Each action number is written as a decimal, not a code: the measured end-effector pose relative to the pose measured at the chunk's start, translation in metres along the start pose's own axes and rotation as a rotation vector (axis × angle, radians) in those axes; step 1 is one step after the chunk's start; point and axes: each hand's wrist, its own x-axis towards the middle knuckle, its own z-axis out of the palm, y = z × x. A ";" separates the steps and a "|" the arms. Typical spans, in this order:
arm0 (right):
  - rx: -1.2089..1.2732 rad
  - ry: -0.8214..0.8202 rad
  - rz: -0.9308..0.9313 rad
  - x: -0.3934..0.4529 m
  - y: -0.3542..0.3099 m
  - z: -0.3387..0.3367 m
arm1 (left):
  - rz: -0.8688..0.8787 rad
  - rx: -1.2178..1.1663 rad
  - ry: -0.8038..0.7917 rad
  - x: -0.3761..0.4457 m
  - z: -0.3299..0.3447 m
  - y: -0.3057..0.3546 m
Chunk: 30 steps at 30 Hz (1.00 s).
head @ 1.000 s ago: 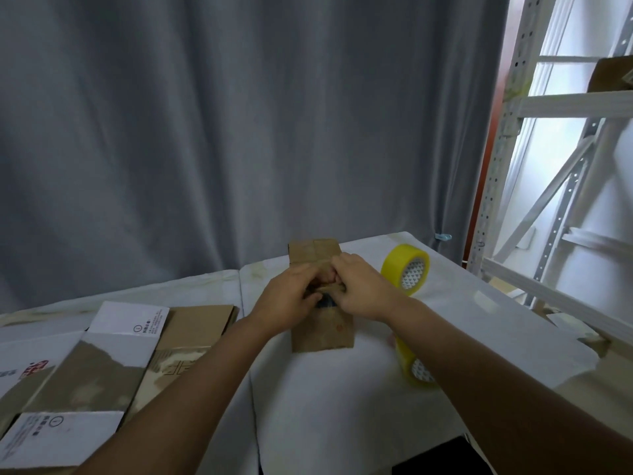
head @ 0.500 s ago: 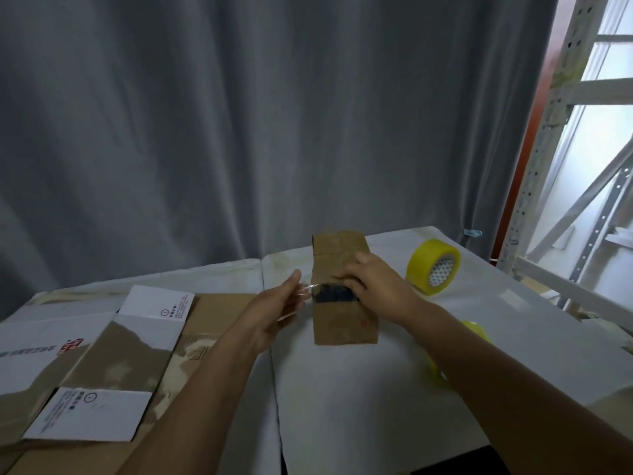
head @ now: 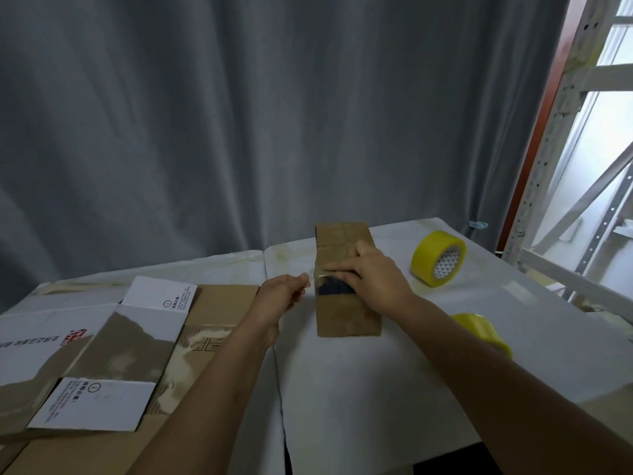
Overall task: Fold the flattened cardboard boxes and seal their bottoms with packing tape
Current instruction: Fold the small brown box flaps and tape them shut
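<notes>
The small cardboard box [head: 346, 279] stands folded near the middle of the white-covered table [head: 359, 389], at the far side. A strip of clear tape [head: 317, 273] is stretched across its top, over a dark gap between the flaps. The strip is pressed down by the right hand [head: 371, 274], whose fingers lie flat and together on the box top. The tape's free end is pinched between thumb and fingertips of the left hand [head: 282, 294], just left of the box.

One second earlier both hands were bunched together over the box top. They have since been drawn apart, the left hand carried leftward past the box edge. It is judged that the strip has been pulled taut across the seam and that smoothing down remains to be done.

A yellow tape roll [head: 438, 258] stands on edge to the right of the box, well apart. A second yellow roll [head: 479, 329] lies nearer, partly hidden by the right forearm. Flattened cardboard boxes [head: 113, 351] are stacked at the near left.
</notes>
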 end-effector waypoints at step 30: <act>0.048 -0.068 -0.007 -0.001 0.008 0.003 | 0.632 0.495 -0.143 0.006 -0.004 0.004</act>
